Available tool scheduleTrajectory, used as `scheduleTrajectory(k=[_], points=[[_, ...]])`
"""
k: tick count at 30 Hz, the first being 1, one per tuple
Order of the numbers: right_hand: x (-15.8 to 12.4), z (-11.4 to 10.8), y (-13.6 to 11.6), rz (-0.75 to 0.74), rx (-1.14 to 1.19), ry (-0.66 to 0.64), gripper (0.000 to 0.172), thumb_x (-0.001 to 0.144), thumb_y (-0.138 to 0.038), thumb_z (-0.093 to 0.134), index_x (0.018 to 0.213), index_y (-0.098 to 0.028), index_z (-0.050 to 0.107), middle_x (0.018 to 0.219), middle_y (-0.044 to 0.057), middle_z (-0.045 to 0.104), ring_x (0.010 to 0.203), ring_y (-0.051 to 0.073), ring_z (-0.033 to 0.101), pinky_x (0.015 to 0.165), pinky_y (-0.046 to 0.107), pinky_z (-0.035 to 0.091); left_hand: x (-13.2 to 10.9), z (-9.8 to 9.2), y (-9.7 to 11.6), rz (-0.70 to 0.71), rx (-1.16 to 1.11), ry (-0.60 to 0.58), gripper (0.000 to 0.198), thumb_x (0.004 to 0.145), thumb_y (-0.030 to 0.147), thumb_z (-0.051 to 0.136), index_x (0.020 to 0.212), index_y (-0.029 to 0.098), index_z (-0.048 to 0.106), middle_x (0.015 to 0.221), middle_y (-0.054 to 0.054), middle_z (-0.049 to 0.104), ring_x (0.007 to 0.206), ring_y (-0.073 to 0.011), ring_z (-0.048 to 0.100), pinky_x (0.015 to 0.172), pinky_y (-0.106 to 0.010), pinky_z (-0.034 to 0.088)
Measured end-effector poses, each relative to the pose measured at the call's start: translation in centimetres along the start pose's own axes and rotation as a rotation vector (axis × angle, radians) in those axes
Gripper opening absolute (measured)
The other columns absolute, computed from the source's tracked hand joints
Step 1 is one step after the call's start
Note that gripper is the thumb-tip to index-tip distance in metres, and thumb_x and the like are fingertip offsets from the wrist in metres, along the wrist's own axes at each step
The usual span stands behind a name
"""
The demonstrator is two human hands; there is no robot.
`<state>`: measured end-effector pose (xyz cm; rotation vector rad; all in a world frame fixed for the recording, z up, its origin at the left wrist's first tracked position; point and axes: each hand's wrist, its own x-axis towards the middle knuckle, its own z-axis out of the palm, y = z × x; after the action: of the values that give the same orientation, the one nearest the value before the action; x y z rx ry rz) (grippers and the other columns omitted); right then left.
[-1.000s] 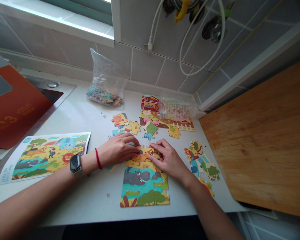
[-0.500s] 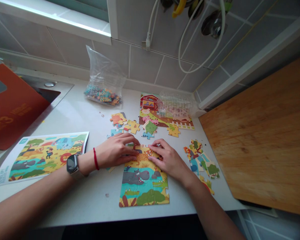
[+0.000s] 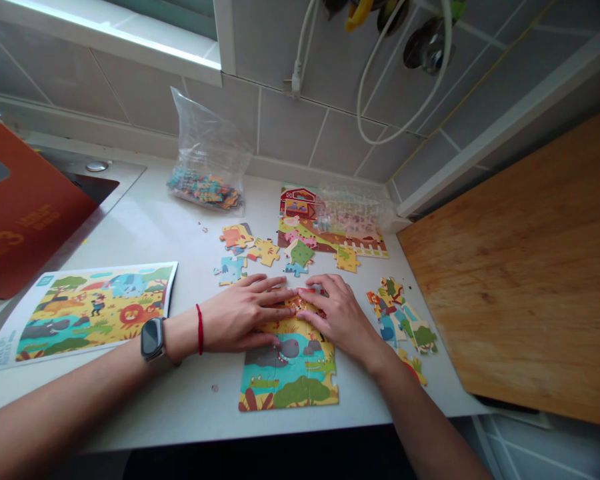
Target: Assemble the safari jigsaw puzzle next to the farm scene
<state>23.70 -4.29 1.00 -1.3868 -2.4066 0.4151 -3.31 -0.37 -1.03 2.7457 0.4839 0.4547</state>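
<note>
Jigsaw puzzle (image 3: 287,373) lies part-built on a white countertop (image 3: 190,407), close to its front edge. Left hand (image 3: 240,317) and right hand (image 3: 340,320) rest flat on its top rows, fingers slightly apart and fingertips almost meeting, clamped on nothing. Uneven pressure could buckle a joint or push the top pieces apart, and a hard shove could slide the puzzle out of line. Just right of the puzzle, loose jigsaw pieces (image 3: 400,313) lie close enough for the right wrist to scatter them. Left of it, a printed picture sheet (image 3: 87,310) lies near the left forearm (image 3: 70,400), and a careless sweep could catch the sheet's edge. Beyond the puzzle, more loose pieces (image 3: 265,253) crowd the reach — little room there.
</note>
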Motion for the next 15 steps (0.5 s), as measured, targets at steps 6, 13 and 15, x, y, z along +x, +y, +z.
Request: scheduleTrajectory(k=[6, 13, 15], points=[[-0.5, -1.3, 1.7, 0.071, 0.092, 0.109, 0.037, 0.088, -0.042, 0.083, 0.123, -0.032, 0.078, 0.12, 0.009, 0.07, 0.116, 0.03, 0.063, 0.103, 0.052, 0.053, -0.1, 0.5, 0.3, -0.042, -0.024, -0.001, 0.053, 0.101, 0.053, 0.062, 0.149, 0.031, 0.059, 0.16, -0.007, 0.054, 0.148, -0.0383, 0.047, 0.122, -0.056, 0.036], [-0.6, -1.9, 2.8, 0.218, 0.264, 0.292, 0.022, 0.1, -0.038, 0.065, 0.111, -0.027, 0.081, 0.105, 0.008, 0.075, 0.102, 0.025, 0.07, 0.091, 0.041, 0.058, -0.2, 0.5, 0.3, -0.047, 0.004, -0.05, 0.057, 0.102, 0.056, 0.06, 0.154, 0.032, 0.054, 0.164, -0.006, 0.049, 0.15, -0.0394, 0.045, 0.122, -0.058, 0.036], [-0.6, -1.8, 2.7, 0.246, 0.299, 0.259, 0.022, 0.101, -0.036, 0.063, 0.108, -0.026, 0.081, 0.104, 0.007, 0.077, 0.096, 0.024, 0.072, 0.085, 0.038, 0.058, -0.2, 0.5, 0.3, -0.055, 0.02, -0.066, 0.058, 0.103, 0.057, 0.058, 0.155, 0.032, 0.052, 0.165, -0.005, 0.047, 0.151, -0.0389, 0.044, 0.122, -0.057, 0.035]])
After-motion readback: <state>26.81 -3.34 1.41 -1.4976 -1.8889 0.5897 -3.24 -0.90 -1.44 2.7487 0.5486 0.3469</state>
